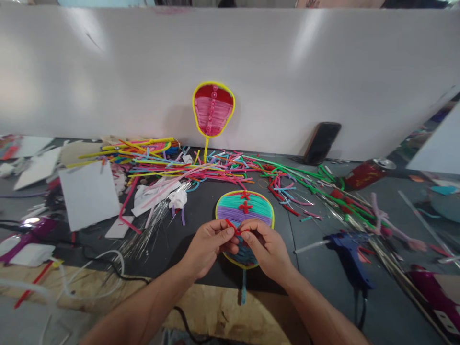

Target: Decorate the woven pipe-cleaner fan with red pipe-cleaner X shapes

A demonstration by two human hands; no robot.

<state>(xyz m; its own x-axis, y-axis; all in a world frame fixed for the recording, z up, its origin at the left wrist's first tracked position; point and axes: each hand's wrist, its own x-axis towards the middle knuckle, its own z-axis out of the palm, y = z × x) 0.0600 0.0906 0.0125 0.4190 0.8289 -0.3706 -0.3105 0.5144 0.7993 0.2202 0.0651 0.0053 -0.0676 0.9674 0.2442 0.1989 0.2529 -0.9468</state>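
A short red pipe cleaner (pixel 230 224) is pinched between the fingertips of my left hand (pixel 210 242) and my right hand (pixel 266 244), which nearly meet. Directly beneath them lies a fan-shaped paddle (pixel 223 203) with a yellow rim, filled with teal, purple and blue pipe-cleaner rows. Red cross-shaped pieces (pixel 246 207) sit along its upper middle. Its blue-grey handle (pixel 244 287) points toward me. My hands and forearms hide part of the paddle's lower half. A second paddle (pixel 213 108), pink and red with beads down the centre, stands upright against the white board.
Loose pipe cleaners (pixel 187 165) are heaped along the back. To the right are a blue hot glue gun (pixel 348 261), a soda can (pixel 368 173) and a black phone (pixel 322 143). White card (pixel 89 194) and thin wires (pixel 151 225) lie left. A black cord (pixel 136 278) crosses the wooden front edge.
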